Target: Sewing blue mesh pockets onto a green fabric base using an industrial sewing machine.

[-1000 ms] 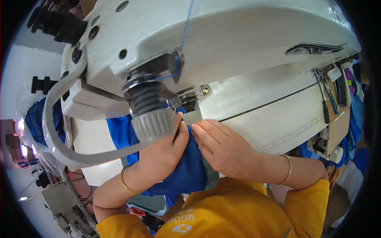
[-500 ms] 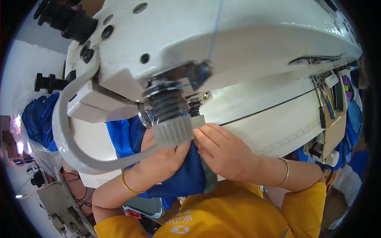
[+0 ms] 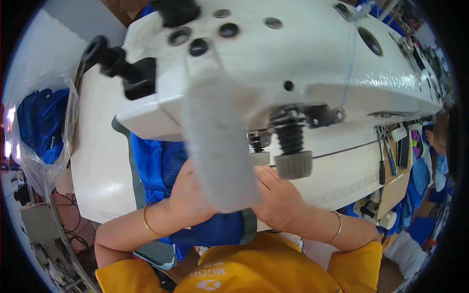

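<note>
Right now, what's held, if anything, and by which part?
Cannot be told: the left hand lies over the blue mesh fabric, the right hand by its right edge, but the white bar hides their fingertips.

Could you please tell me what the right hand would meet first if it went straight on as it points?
Probably the small pale knob on the white machine, though depth is unclear and a pale bar hides part of the right hand.

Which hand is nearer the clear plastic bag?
Left. The left hand is on the blue mesh fabric, to the right of the clear plastic bag. The right hand is farther right, past the left hand.
</note>
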The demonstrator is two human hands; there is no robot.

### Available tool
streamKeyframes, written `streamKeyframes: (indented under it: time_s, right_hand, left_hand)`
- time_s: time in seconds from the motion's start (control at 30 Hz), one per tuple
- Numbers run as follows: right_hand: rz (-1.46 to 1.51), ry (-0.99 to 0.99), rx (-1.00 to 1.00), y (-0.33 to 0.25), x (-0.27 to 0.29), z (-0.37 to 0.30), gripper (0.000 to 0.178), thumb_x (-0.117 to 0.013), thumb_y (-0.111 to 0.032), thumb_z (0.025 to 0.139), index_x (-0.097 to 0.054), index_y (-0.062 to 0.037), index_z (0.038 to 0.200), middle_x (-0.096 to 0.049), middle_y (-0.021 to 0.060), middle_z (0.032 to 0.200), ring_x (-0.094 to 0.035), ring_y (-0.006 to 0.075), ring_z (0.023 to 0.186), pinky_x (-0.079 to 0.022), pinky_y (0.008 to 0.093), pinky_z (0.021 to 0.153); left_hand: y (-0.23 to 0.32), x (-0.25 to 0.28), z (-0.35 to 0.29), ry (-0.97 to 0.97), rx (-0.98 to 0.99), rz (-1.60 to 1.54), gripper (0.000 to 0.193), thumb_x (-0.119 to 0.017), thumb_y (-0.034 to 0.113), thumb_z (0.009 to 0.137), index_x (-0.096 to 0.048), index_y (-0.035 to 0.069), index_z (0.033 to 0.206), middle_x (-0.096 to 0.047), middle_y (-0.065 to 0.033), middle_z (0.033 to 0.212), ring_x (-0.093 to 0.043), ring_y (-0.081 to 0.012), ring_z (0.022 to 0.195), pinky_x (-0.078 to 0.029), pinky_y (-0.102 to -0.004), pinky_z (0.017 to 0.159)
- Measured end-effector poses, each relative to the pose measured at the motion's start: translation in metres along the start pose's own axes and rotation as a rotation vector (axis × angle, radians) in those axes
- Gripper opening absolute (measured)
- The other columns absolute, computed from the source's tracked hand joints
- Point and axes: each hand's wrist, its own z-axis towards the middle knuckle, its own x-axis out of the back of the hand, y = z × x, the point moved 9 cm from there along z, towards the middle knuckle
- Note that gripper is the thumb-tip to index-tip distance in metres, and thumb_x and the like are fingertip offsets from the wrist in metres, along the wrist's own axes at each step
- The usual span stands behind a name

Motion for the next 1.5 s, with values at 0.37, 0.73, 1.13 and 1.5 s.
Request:
streamKeyframes:
  time_s: [0.37,0.73,1.13,1.5]
  right_hand:
    - [-0.043,0.029,0.006,0.004,0.003,0.008,0.029,-0.069,-0.01,0.081,-0.069,0.0095,0.103,-0.061,0.0196,0.116,-0.059,0.0338,0.113,-0.048,0.0447,0.104]
    - [0.067,0.078,-0.067,0.023,0.008,0.017,0.029,-0.064,-0.007,0.067,-0.068,0.0057,0.092,-0.062,0.0156,0.108,-0.059,0.0319,0.111,-0.048,0.0449,0.106]
    - [-0.093,0.061,-0.029,0.035,0.001,0.028,0.021,-0.064,-0.007,0.074,-0.068,0.001,0.093,-0.062,0.0139,0.106,-0.06,0.0317,0.113,-0.048,0.0456,0.107]
    - [-0.028,0.084,-0.039,0.04,-0.002,0.027,0.027,-0.065,-0.006,0.071,-0.068,-0.0003,0.097,-0.062,0.012,0.098,-0.061,0.031,0.1,-0.048,0.0466,0.106]
  left_hand:
    - [-0.002,0.006,0.01,0.047,-0.035,0.11,0.034,-0.063,0.012,0.067,-0.065,-0.007,0.095,-0.063,-0.0153,0.092,-0.059,-0.027,0.082,-0.05,-0.0379,0.081]
    - [-0.017,0.006,0.02,0.091,-0.026,0.115,0.028,-0.063,0.011,0.067,-0.064,-0.004,0.09,-0.059,-0.0131,0.09,-0.058,-0.0263,0.085,-0.049,-0.0376,0.081]
    - [-0.04,0.002,0.024,0.112,0.135,0.147,0.019,-0.067,0.01,0.072,-0.068,-0.001,0.088,-0.066,-0.0087,0.088,-0.064,-0.024,0.085,-0.051,-0.0386,0.071]
    - [-0.05,-0.013,0.016,0.132,0.179,-0.183,0.019,-0.065,0.008,0.07,-0.065,-0.003,0.084,-0.061,-0.0099,0.082,-0.062,-0.0263,0.084,-0.05,-0.0395,0.076]
